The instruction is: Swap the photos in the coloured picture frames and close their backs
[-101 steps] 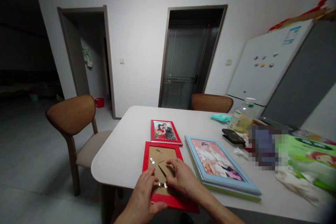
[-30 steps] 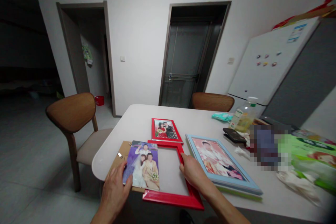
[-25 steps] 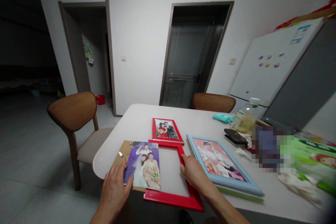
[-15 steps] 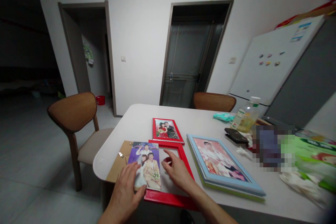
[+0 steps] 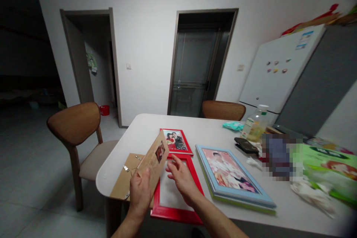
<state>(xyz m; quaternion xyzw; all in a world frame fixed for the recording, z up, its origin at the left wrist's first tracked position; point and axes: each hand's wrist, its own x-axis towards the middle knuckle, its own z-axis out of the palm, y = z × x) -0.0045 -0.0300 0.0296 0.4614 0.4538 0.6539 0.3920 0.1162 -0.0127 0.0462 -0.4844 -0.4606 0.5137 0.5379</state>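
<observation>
Got left hand [image 5: 140,191] gripping picture panel [image 5: 155,164], right hand [image 5: 182,180] empty, 8-o'clock backing board [image 5: 122,183] out, 5-o'clock red photo frame [image 5: 174,214] unfilled.

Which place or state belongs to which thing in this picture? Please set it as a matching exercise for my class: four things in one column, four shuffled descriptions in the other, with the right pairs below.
Things
1. brown sheet with a small picture
2. red bucket
3. bottle
4. blue frame

Places and states
A. stacked above a green layer
B. held up at a tilt in the left hand
C. closed with a white cap
D. standing on the floor

Right pairs
1-B
2-D
3-C
4-A
</observation>
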